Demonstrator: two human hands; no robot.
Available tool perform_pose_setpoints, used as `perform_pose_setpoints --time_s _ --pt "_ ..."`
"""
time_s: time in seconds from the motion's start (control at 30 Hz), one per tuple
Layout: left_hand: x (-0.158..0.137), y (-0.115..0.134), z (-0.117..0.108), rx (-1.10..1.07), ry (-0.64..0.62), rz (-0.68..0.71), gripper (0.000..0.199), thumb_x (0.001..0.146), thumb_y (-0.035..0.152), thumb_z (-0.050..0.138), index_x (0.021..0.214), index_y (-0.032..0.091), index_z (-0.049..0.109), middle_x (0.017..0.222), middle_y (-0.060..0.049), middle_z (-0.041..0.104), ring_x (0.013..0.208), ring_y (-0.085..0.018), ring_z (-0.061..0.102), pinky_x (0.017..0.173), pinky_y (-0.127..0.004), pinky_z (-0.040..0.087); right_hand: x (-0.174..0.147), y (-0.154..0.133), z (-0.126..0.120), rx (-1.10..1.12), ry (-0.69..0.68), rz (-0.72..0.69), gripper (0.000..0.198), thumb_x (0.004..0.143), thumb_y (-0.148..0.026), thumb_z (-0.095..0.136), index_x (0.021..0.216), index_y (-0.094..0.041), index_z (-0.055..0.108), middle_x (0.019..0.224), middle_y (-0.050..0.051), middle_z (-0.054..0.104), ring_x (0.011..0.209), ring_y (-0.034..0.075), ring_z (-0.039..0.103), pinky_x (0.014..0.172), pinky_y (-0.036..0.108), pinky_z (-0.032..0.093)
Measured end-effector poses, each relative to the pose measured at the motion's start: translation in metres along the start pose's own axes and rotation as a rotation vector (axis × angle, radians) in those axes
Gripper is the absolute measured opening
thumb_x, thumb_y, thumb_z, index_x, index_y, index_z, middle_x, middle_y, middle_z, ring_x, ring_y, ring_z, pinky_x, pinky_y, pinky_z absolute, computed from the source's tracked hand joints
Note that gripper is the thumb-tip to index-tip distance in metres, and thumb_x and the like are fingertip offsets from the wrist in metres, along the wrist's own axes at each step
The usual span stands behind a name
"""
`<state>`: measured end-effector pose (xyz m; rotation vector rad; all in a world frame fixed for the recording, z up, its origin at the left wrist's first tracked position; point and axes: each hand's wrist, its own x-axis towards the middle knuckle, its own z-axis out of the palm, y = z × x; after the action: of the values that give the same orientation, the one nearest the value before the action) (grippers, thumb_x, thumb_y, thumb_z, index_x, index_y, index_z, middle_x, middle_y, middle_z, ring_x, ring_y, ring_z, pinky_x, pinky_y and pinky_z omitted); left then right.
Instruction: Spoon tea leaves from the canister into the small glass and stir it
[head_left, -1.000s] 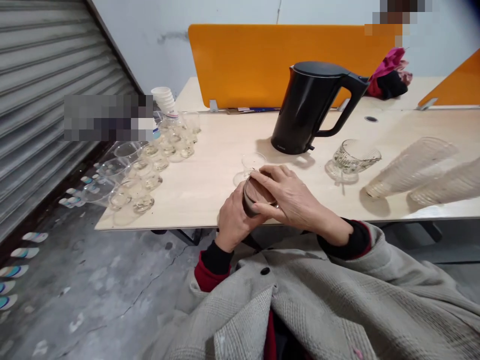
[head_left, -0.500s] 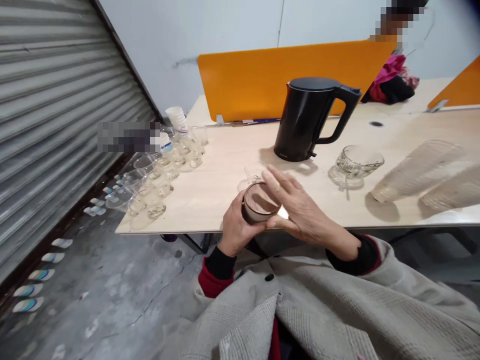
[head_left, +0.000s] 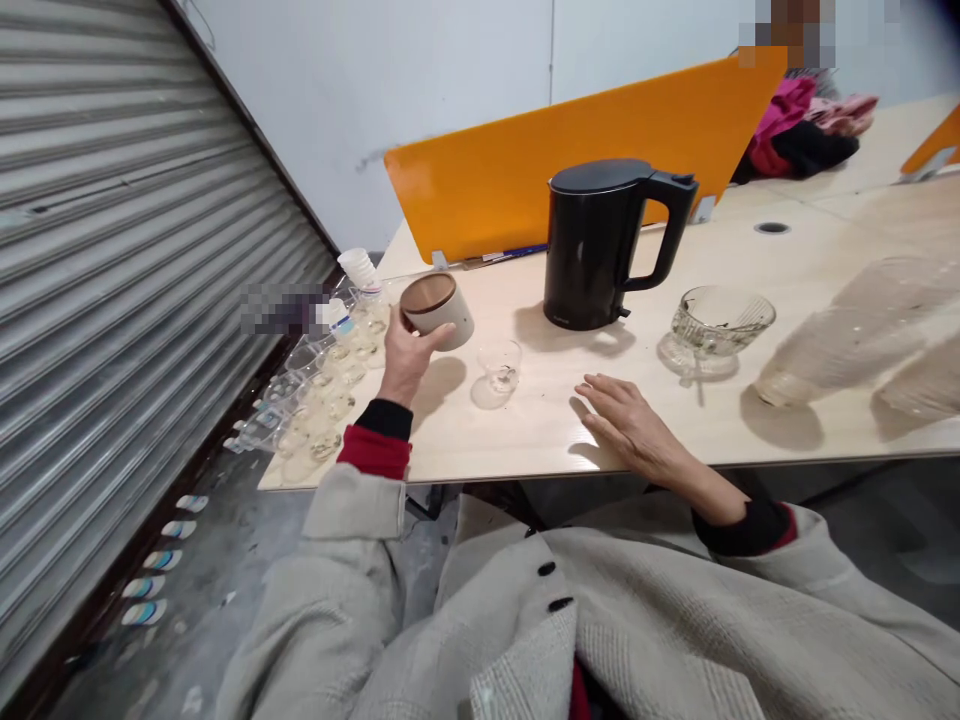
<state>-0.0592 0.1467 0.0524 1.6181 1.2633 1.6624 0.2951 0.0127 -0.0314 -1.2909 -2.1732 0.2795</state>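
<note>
My left hand (head_left: pixel 409 352) is wrapped round a pale grey canister (head_left: pixel 448 320) with a brown rim and a brown inside, tilted and held above the table. My right hand (head_left: pixel 628 422), holding nothing, hovers low over the table near its front edge with fingers stretched out. Between the two hands stands a small clear cup (head_left: pixel 500 366) with a few dark bits in it. To the right of it is a ribbed glass bowl (head_left: pixel 721 322) with dark leafy bits inside.
A black electric kettle (head_left: pixel 596 250) stands before the orange divider (head_left: pixel 480 195). At the table's left end are several clear cups (head_left: pixel 326 400) and a stack of white cups (head_left: pixel 358 268). Long stacks of clear plastic cups (head_left: pixel 832 345) lie at right. Cloths (head_left: pixel 810 130) are piled behind the divider.
The canister has moved left and up in my left hand, away from the front edge. My right hand has come off it and shifted right. The small clear cup now shows fully.
</note>
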Motion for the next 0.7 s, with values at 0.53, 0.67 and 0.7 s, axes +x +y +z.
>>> perform_pose_setpoints --time_s 0.53,0.67,0.7 --pt "0.043 -0.069 0.069 -0.253 -0.353 -0.235 0.091 0.057 0.026 0.097 0.139 0.015 0.059 0.146 -0.016 0.069 0.134 -0.031 0.064 0.118 -0.048 0.051 -0.002 -0.013 -0.004 -0.052 -0.043 -0.006 0.04 0.11 -0.047 0.05 0.136 -0.023 0.07 0.156 0.016 0.062 0.15 0.039 0.052 0.121 0.068 0.045" --pt "0.045 -0.067 0.07 -0.279 -0.427 -0.273 0.094 0.058 0.027 0.097 0.142 0.015 0.059 0.148 -0.017 0.068 0.138 -0.033 0.063 0.12 -0.05 0.049 -0.002 -0.01 0.001 -0.079 -0.036 0.007 0.041 0.11 -0.048 0.05 0.137 -0.024 0.069 0.157 0.015 0.062 0.151 0.038 0.052 0.123 0.066 0.043" --pt "0.045 -0.066 0.071 -0.284 -0.436 -0.277 0.094 0.058 0.028 0.097 0.143 0.015 0.059 0.15 -0.017 0.067 0.139 -0.033 0.062 0.121 -0.05 0.049 -0.002 -0.009 0.002 -0.077 -0.037 0.009 0.042 0.11 -0.049 0.05 0.138 -0.024 0.069 0.157 0.015 0.062 0.151 0.037 0.052 0.124 0.066 0.043"
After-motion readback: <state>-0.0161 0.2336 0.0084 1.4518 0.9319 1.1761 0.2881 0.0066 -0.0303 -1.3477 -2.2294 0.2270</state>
